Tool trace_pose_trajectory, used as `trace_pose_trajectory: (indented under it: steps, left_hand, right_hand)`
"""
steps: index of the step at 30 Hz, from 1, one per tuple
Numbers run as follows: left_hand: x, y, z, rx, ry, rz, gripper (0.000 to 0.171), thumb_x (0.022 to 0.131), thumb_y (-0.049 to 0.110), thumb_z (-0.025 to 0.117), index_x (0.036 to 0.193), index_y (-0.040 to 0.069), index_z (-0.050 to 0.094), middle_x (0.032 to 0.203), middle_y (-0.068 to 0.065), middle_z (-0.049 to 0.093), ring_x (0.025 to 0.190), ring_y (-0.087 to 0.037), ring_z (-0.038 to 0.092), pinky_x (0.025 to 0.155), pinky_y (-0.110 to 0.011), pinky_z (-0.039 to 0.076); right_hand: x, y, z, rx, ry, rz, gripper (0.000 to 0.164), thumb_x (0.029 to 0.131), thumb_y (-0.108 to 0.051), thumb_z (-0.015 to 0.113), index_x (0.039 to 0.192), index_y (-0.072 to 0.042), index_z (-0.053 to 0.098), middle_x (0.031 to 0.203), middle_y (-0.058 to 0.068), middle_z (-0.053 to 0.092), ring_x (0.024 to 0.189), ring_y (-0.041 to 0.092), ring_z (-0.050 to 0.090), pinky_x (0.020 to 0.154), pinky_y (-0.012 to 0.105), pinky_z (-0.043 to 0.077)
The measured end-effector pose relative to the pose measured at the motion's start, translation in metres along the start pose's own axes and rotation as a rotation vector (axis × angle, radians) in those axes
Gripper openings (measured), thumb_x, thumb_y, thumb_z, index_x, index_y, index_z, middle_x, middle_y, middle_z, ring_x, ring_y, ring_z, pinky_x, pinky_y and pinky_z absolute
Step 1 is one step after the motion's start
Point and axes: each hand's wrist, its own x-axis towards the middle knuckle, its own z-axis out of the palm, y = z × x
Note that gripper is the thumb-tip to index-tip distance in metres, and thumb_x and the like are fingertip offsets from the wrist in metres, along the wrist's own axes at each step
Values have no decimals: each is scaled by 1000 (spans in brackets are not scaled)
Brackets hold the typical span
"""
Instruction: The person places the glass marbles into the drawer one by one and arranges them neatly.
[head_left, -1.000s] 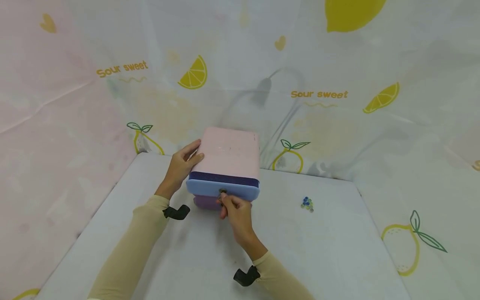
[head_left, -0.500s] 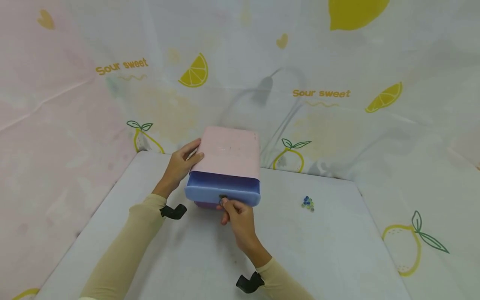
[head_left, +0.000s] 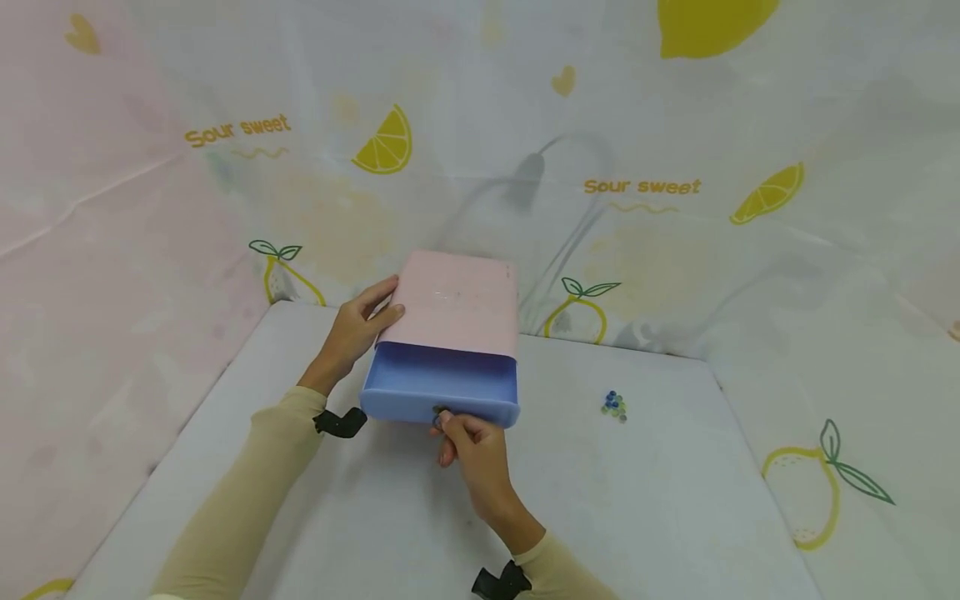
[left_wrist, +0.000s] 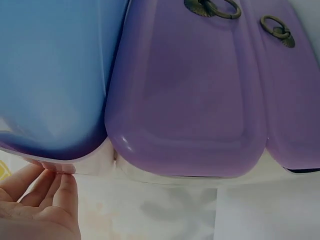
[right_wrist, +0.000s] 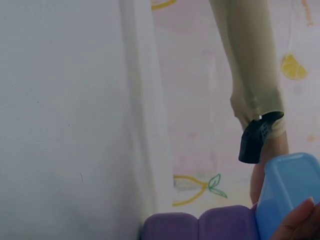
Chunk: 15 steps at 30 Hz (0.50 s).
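Head view: Pinching the ring pull (head_left: 437, 420) of the blue drawer (head_left: 405, 407) between thumb and curled fingers of the right hand (head_left: 477, 457). Pressing the left side of the pink cabinet (head_left: 456, 300) with the extended fingers of the left hand (head_left: 356, 327). Showing the cabinet near the far edge of the tabletop (head_left: 637, 500), left of that edge's middle, with the blue drawer jutting toward the near edge. Showing clustered beads (head_left: 614, 407) toward the far right corner, well apart from the cabinet.

Left wrist view: Touching the cabinet with straight left fingertips. Showing two purple drawers (left_wrist: 190, 90) beside the blue drawer, bearing bronze-coloured ring handles (left_wrist: 197, 6).

Right wrist view: Showing only part of the right hand, before the blue drawer. Hiding the ring pull. Showing a beige sleeve (right_wrist: 255, 60) beyond the purple drawers.
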Motion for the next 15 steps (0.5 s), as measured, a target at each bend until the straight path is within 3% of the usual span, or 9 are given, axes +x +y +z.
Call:
trace_pose_trajectory:
  steps: [9,15]
  left_hand:
    - [-1,-3,-1,-12,-7,-11,58,98,16,59,148,0,37,156,-12,31,144,-28,27,114,-49,31]
    - [0,-3,-1,-21,6,6,57,98,15,60,147,-2,38,155,-13,33,144,-28,27,114,-49,31]
  right_hand:
    - [-14,0,3,6,-37,30,47,98,-25,61,74,16,56,57,3,56,55,13,55,60,26,55]
    - [-24,-4,7,12,-74,33,54,97,-27,61,66,16,50,65,4,61,57,13,56,61,25,55]
